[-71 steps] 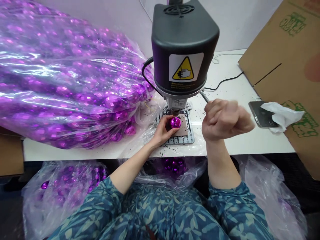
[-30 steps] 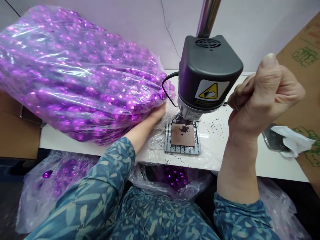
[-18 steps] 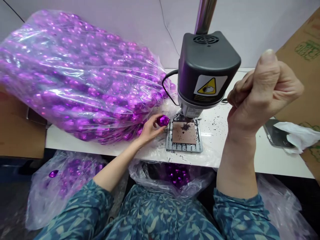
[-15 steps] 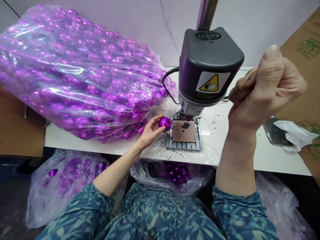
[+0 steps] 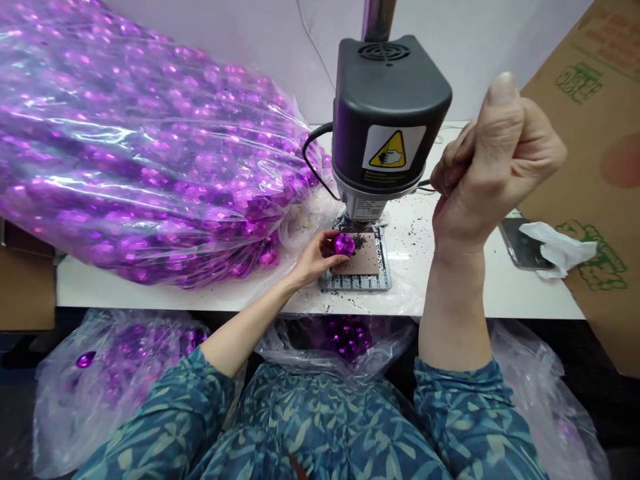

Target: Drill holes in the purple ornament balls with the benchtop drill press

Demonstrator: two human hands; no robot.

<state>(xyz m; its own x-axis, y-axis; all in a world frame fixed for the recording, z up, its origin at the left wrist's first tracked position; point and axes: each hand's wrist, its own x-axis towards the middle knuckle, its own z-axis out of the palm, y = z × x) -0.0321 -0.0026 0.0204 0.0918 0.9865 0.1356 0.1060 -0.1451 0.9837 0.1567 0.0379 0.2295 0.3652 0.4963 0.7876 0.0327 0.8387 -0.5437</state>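
Observation:
My left hand [image 5: 319,259] holds a shiny purple faceted bauble [image 5: 343,245] between thumb and fingers. The bauble is over the left part of a brown square board [image 5: 367,260], which lies on the slotted metal base [image 5: 384,279] of a small bench drill press [image 5: 390,100]. Dark shavings lie on the board and around it. Beside the machine's dark housing, my right hand [image 5: 500,153] is raised and closed in a fist with the thumb up. Whatever its fingers wrap round is hidden from view.
A big clear bag of purple baubles [image 5: 150,160] leans across the left of the white table [image 5: 525,300]. Another bag [image 5: 115,387] hangs below left, and an open one [image 5: 390,353] sits at my lap. On the right are a phone [image 5: 520,243], crumpled tissue [image 5: 560,247] and a cardboard box [image 5: 595,160].
My left hand has moved the bauble rightward from beside the base to over the board. My right hand stays closed beside the machine. The whole view has shifted somewhat.

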